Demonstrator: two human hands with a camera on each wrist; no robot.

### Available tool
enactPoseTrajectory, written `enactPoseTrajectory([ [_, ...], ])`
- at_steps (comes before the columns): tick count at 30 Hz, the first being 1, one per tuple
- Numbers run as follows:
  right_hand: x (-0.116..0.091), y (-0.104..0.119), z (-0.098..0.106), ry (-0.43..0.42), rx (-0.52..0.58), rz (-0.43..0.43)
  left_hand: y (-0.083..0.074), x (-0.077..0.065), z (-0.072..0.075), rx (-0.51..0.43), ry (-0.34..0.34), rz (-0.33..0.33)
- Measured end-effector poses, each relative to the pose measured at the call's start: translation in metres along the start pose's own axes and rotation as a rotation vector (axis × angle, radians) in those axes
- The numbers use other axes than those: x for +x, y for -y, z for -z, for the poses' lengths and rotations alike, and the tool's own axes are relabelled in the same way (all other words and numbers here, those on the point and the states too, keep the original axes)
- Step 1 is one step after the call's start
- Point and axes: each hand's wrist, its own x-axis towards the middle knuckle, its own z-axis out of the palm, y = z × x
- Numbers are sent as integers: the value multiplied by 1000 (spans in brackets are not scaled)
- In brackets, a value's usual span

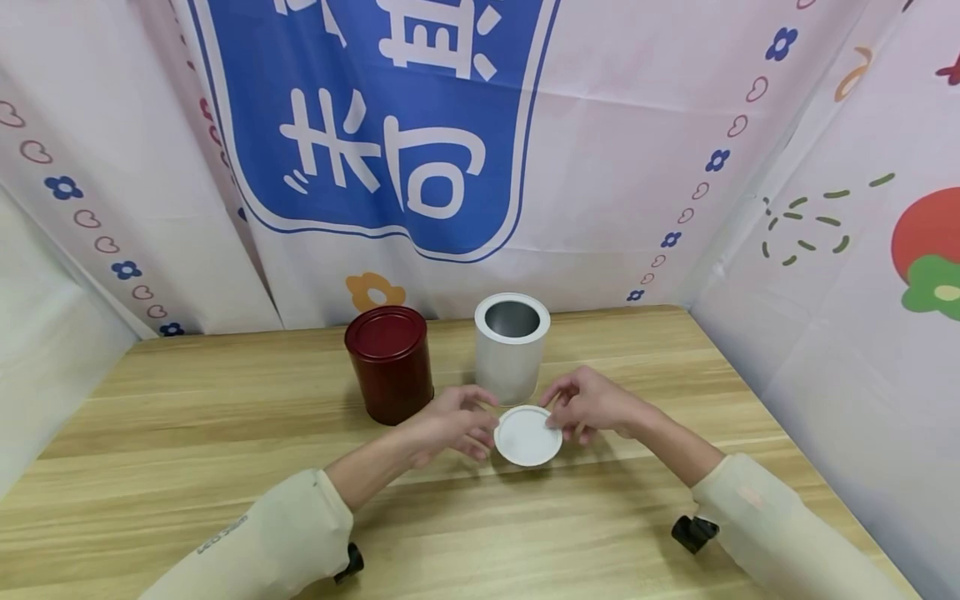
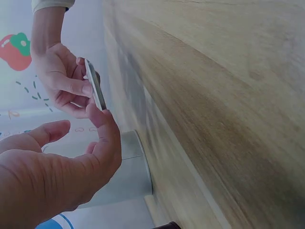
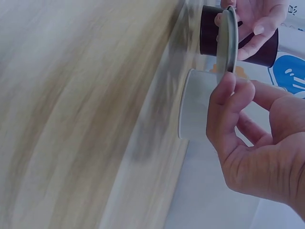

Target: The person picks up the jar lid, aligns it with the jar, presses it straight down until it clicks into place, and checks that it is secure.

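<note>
A round white lid point(image 1: 528, 436) is held above the table in front of the white can point(image 1: 510, 358). Its right edge is pinched between thumb and fingers of my right hand point(image 1: 596, 404). My left hand point(image 1: 450, 423) is at the lid's left edge, its fingers loosely bent and the thumb apart; in the left wrist view a fingertip overlaps the end of the lid point(image 2: 96, 88). The can stands upright with its round mouth uncovered, showing a grey metal inside. Just beyond my left hand is a dark red can point(image 1: 390, 367), upright with its top closed.
The wood-grain table point(image 1: 225, 450) ends at a white printed cloth point(image 1: 600, 167) hanging behind the cans. Another cloth wall point(image 1: 847, 275) rises along the right side. Both cans stand near the table's back edge.
</note>
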Motion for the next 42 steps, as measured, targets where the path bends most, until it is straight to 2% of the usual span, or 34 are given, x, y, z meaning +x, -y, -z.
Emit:
enactPoseTrajectory([
  [6, 0, 5, 0, -23, 3, 16, -1, 1, 3, -27, -12, -52],
  [10, -1, 10, 0, -43, 11, 27, -3, 3, 4, -35, -43, -78],
  [16, -2, 18, 0, -84, 22, 37, -12, 5, 0, -22, -117, -94],
  [29, -4, 32, 4, -132, 8, 74, -21, 5, -1, 6, -198, -100],
  [42, -6, 42, 8, -126, 14, 94, -32, 3, 0, 60, -200, -144],
])
